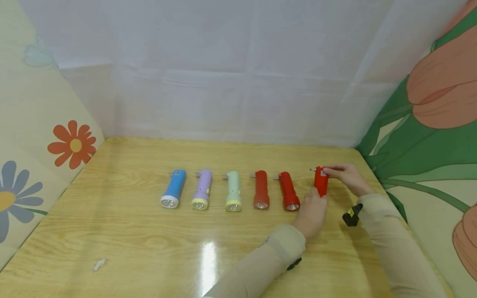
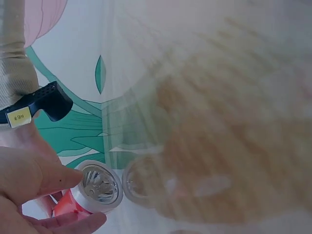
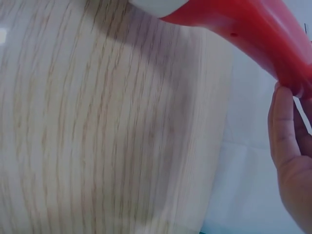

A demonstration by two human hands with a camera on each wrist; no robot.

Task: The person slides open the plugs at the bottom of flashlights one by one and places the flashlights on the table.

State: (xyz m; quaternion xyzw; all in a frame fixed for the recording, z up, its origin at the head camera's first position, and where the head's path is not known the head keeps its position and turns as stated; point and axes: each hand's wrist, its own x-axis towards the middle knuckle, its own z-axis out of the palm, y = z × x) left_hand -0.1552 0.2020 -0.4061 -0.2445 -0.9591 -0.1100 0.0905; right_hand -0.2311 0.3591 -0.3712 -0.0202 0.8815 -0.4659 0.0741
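Over the table's right part, both hands hold a red flashlight. My left hand grips its lamp end, the part nearer me. In the left wrist view the thumb and fingers lie on either side of the clear lens and its pale rim. My right hand pinches the far end with its fingertips, beside the small metal prongs that stick out to the left. In the right wrist view the flashlight's red body slants across the top, with the right hand at its end.
To the left, a row of flashlights lies lens toward me, prongs out: blue, purple, mint green and two red, one beside the other. A white scrap lies at front left. Behind hangs a white sheet.
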